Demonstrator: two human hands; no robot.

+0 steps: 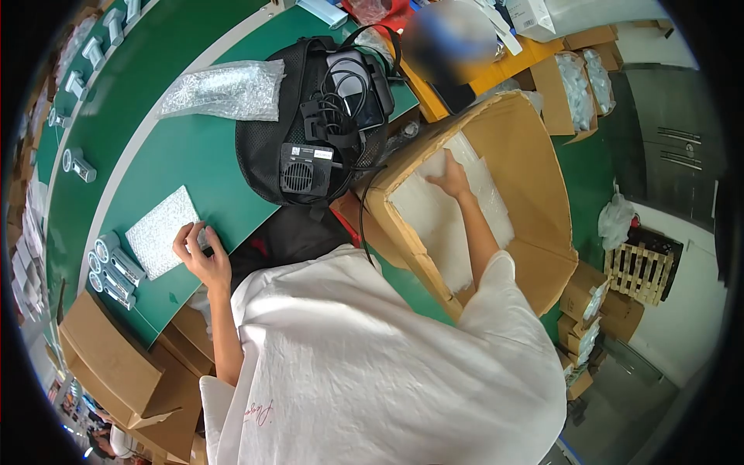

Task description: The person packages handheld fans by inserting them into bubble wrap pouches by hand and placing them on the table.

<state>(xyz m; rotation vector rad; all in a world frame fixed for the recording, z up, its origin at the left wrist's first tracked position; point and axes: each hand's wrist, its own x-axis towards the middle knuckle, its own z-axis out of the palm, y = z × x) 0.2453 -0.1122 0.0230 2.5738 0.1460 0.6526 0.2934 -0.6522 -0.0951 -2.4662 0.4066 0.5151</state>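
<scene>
My left hand [203,252] is at the edge of the green table, fingers curled and a little apart. Its fingertips touch the near edge of a flat, speckled silver-white sheet [161,232]. Several grey-white handheld devices with round ring heads [116,271] lie left of the sheet. My right hand [453,180] reaches into a large open cardboard box [535,186]. Thumb and fingers close on the edge of translucent white plastic bags [434,225] stacked inside; how many they grip is hidden.
A black mesh backpack [267,159] with cables and a small device lies on the table beside a bubble-wrap pouch [225,89]. More devices [79,165] stand along the curved green belt. An open carton [108,356] is at lower left. Another person [449,46] is at the top.
</scene>
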